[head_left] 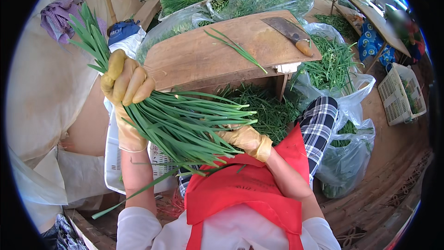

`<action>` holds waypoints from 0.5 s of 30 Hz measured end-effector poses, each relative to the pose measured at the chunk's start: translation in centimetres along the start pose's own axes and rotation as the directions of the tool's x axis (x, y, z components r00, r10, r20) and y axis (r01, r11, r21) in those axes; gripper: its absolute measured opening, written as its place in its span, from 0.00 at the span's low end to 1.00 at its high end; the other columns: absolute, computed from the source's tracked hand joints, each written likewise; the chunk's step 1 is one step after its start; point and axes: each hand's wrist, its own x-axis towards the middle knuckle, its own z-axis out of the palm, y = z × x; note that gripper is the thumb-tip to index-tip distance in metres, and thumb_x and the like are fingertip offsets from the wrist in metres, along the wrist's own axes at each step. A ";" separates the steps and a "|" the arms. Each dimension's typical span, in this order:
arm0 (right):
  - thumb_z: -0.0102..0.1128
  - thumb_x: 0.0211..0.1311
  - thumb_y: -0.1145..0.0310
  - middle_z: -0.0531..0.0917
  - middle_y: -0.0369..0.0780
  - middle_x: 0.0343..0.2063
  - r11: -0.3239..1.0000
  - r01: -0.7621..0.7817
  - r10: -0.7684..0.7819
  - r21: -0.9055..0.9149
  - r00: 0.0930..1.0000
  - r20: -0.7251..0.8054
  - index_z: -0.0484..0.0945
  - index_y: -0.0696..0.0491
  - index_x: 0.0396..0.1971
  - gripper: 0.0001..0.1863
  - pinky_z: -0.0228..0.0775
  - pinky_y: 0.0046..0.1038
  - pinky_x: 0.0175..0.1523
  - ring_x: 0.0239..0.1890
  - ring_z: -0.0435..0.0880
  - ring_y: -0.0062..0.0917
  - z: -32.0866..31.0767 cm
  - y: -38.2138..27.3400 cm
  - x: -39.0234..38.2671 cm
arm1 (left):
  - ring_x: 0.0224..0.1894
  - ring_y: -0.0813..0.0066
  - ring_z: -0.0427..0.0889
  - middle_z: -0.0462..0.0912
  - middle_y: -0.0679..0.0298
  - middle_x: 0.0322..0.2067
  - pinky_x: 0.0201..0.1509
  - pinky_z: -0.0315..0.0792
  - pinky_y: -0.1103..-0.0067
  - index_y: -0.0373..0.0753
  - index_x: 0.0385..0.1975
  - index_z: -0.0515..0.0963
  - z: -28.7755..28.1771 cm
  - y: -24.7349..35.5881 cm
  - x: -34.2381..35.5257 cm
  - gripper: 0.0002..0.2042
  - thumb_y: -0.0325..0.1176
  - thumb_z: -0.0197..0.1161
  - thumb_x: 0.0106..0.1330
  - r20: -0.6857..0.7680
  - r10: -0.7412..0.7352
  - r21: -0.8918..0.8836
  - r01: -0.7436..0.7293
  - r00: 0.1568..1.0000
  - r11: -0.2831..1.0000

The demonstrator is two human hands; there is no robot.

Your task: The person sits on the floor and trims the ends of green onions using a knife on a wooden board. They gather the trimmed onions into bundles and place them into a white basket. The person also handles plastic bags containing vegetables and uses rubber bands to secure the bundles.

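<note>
My left hand, in a yellowish rubber glove, is closed tightly round a thick bunch of garlic chives. One end of the bunch sticks up past the fist to the upper left, and the other fans out to the right over my lap. My right hand, gloved likewise, reaches in at the fanned end. Its fingers are hidden by the leaves, so I cannot see whether they grip. One long loose leaf droops toward my left forearm.
A wooden board ahead carries a cleaver and a few loose stalks. Cut greens lie beneath it. Bags of greens stand to the right, near a plastic crate. A white basket sits at my left.
</note>
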 end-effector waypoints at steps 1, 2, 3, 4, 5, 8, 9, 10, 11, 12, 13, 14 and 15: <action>0.60 0.66 0.71 0.81 0.37 0.54 0.993 0.114 -0.115 -0.038 0.993 -0.024 0.77 0.55 0.55 0.18 0.69 0.24 0.59 0.52 0.78 0.20 -0.6 1.2 0.1 | 0.14 0.81 0.65 0.65 0.73 0.07 0.25 0.63 0.83 0.42 0.27 0.64 -0.1 0.1 0.0 0.09 0.28 0.50 0.72 0.004 -0.022 0.016 0.022 1.000 1.000; 0.60 0.66 0.72 0.81 0.38 0.53 0.971 0.226 -0.230 -0.079 0.972 -0.045 0.78 0.55 0.54 0.17 0.70 0.24 0.59 0.52 0.78 0.20 -1.2 2.4 0.2 | 0.14 0.81 0.65 0.65 0.73 0.07 0.25 0.63 0.83 0.42 0.27 0.64 -0.2 0.0 0.1 0.09 0.28 0.50 0.72 0.034 -0.013 0.016 0.013 0.999 1.000; 0.60 0.66 0.73 0.82 0.38 0.53 0.936 0.332 -0.339 -0.118 0.939 -0.053 0.78 0.55 0.54 0.17 0.70 0.24 0.58 0.52 0.78 0.20 -1.0 2.3 0.2 | 0.14 0.82 0.65 0.65 0.73 0.07 0.25 0.63 0.83 0.42 0.27 0.64 -0.2 0.0 0.1 0.09 0.29 0.50 0.73 0.058 -0.003 0.022 0.002 0.998 1.000; 0.60 0.64 0.76 0.83 0.38 0.50 0.916 0.274 -0.324 -0.294 0.936 -0.139 0.80 0.55 0.52 0.16 0.71 0.23 0.56 0.49 0.79 0.18 -0.7 1.5 -0.5 | 0.15 0.82 0.65 0.65 0.73 0.07 0.25 0.62 0.83 0.42 0.28 0.64 -0.2 0.1 0.2 0.09 0.29 0.49 0.73 0.082 0.006 0.028 -0.008 0.997 1.000; 0.59 0.64 0.78 0.84 0.38 0.49 0.915 0.200 -0.268 -0.349 0.950 -0.160 0.80 0.56 0.51 0.15 0.72 0.24 0.55 0.48 0.80 0.19 -1.0 1.6 -0.5 | 0.15 0.82 0.65 0.65 0.73 0.07 0.25 0.63 0.83 0.42 0.28 0.64 -0.3 0.2 0.2 0.09 0.30 0.49 0.74 0.095 0.009 0.047 -0.014 0.995 0.999; 0.60 0.63 0.80 0.85 0.37 0.44 0.967 0.152 -0.200 -0.204 0.951 -0.238 0.81 0.56 0.49 0.14 0.75 0.25 0.50 0.44 0.83 0.21 -1.5 2.2 -0.6 | 0.15 0.82 0.65 0.65 0.73 0.07 0.26 0.63 0.83 0.42 0.28 0.65 -0.6 0.3 0.5 0.09 0.30 0.46 0.75 0.121 0.009 0.065 -0.017 0.993 0.998; 0.61 0.63 0.78 0.85 0.37 0.44 0.990 0.122 -0.134 -0.067 0.967 -0.216 0.80 0.56 0.50 0.15 0.75 0.24 0.51 0.44 0.83 0.20 -1.4 1.9 -0.8 | 0.15 0.82 0.66 0.65 0.73 0.08 0.26 0.63 0.83 0.42 0.29 0.65 -0.5 0.4 0.3 0.09 0.30 0.45 0.75 0.112 0.010 0.062 -0.017 0.994 0.998; 0.61 0.64 0.76 0.85 0.38 0.44 0.994 0.086 -0.071 0.070 0.980 -0.185 0.80 0.55 0.51 0.15 0.74 0.23 0.52 0.44 0.82 0.19 -1.3 1.5 -1.1 | 0.15 0.82 0.66 0.66 0.73 0.08 0.26 0.63 0.83 0.42 0.29 0.65 -0.3 0.5 0.2 0.09 0.29 0.45 0.75 0.102 0.010 0.059 -0.016 0.995 0.998; 0.62 0.65 0.74 0.85 0.38 0.44 0.978 0.043 -0.013 0.205 0.989 -0.146 0.80 0.54 0.52 0.15 0.73 0.22 0.53 0.44 0.81 0.18 -1.3 1.1 -1.5 | 0.15 0.82 0.66 0.66 0.73 0.08 0.26 0.63 0.83 0.42 0.29 0.65 0.0 0.4 0.1 0.09 0.29 0.44 0.75 0.081 0.050 0.053 -0.055 0.995 0.997; 0.63 0.64 0.74 0.84 0.39 0.45 0.970 0.039 0.000 0.241 0.987 -0.159 0.80 0.54 0.50 0.15 0.74 0.23 0.53 0.45 0.83 0.22 -1.2 0.7 -1.8 | 0.15 0.82 0.67 0.66 0.74 0.08 0.26 0.63 0.83 0.42 0.29 0.65 0.5 0.4 0.0 0.09 0.28 0.44 0.75 0.059 0.088 0.050 -0.091 0.994 0.995; 0.62 0.64 0.74 0.84 0.40 0.45 0.951 0.041 0.022 0.307 0.980 -0.198 0.79 0.54 0.51 0.15 0.75 0.24 0.52 0.45 0.83 0.25 -1.1 1.0 -1.8 | 0.16 0.83 0.67 0.66 0.74 0.08 0.26 0.64 0.83 0.42 0.29 0.66 0.7 0.4 -0.1 0.08 0.27 0.44 0.74 0.036 0.125 0.048 -0.127 0.991 0.991; 0.61 0.65 0.74 0.84 0.41 0.45 0.928 0.046 0.046 0.370 0.971 -0.236 0.78 0.54 0.51 0.14 0.76 0.25 0.51 0.46 0.84 0.27 -1.1 1.5 -1.8 | 0.17 0.82 0.70 0.68 0.73 0.09 0.27 0.65 0.83 0.43 0.30 0.66 0.6 1.0 -0.5 0.08 0.26 0.44 0.73 0.049 0.112 0.049 -0.114 0.993 0.992; 0.60 0.65 0.75 0.84 0.42 0.46 0.901 0.053 0.071 0.430 0.960 -0.269 0.77 0.54 0.51 0.14 0.78 0.27 0.50 0.46 0.84 0.30 -1.0 2.1 -1.8 | 0.18 0.79 0.70 0.69 0.71 0.10 0.30 0.67 0.81 0.41 0.31 0.67 0.7 1.4 -0.5 0.06 0.26 0.45 0.72 0.072 0.118 0.042 -0.121 0.990 0.992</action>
